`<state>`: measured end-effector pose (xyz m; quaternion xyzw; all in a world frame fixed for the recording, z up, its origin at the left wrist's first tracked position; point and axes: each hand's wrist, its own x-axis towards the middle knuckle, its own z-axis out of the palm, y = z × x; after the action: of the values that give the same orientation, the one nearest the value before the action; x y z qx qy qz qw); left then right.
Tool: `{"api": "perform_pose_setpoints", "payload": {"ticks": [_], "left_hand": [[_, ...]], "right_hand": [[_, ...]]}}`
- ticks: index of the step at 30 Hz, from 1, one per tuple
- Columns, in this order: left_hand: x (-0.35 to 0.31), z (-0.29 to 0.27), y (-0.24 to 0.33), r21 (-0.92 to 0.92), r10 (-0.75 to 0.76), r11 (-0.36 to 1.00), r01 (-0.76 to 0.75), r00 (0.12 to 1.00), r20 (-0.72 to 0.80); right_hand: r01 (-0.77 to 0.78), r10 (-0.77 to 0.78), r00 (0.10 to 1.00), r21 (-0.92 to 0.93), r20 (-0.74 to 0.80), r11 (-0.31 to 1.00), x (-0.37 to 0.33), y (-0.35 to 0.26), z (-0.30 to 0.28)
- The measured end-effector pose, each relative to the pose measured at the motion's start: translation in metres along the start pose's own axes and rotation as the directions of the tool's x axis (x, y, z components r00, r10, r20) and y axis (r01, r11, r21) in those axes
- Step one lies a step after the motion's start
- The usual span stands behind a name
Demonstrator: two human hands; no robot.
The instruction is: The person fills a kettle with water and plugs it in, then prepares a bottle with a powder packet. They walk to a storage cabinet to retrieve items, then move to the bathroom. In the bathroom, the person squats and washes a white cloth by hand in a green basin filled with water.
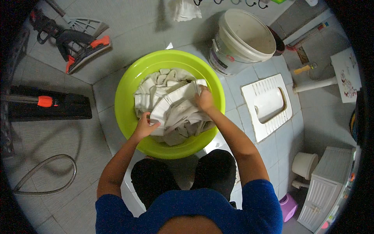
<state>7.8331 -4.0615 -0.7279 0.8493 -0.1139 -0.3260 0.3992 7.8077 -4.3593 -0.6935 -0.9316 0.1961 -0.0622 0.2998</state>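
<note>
A lime-green round basin (123,102) stands on the floor in front of my knees. Heaped inside is rumpled white and greyish cloth (180,125), which looks damp; I cannot tell what kind of garment or linen it is. A white strip with stitched edges (175,97) runs slantwise across the top of the heap. My right hand (204,100) is closed on the strip's upper right end. At its lower left end, my left hand (145,126) grips the edge between thumb and fingers. The strip stretches between both hands.
A large whitish bucket (233,43) stands behind the basin to the right. Beyond it, a white squat toilet (269,107) is set in the tiled floor. Brushes and a mop head (82,52) hang at the left, above a coiled metal hose (74,171). A white cabinet (323,191) stands at right.
</note>
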Motion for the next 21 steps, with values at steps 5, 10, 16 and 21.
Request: {"api": "perform_pose_setpoints", "payload": {"ticks": [5, 10, 16, 21], "left_hand": [[0.016, -0.023, 0.009, -0.294, -0.018, 0.955, 0.040, 0.997, 0.078], [0.010, -0.111, 0.058, -0.589, -0.014, 0.808, -0.021, 0.998, -0.056], [-0.004, -0.121, 0.083, 0.213, 0.365, 0.930, -0.299, 0.811, -0.456], [-0.044, -0.043, 0.130, -0.812, 0.160, 0.563, 0.154, 0.944, 0.290]], "right_hand": [[-0.351, 0.339, 0.910, 0.009, 0.238, 0.936, 0.029, 0.066, 0.044], [-0.295, 0.267, 0.955, 0.396, 0.126, 0.870, 0.015, 0.053, 0.014], [-0.075, 0.142, 0.988, 0.629, -0.056, 0.773, -0.024, -0.040, -0.097], [0.314, -0.342, 0.940, 0.379, 0.007, 0.870, -0.105, -0.119, -0.090]]}}
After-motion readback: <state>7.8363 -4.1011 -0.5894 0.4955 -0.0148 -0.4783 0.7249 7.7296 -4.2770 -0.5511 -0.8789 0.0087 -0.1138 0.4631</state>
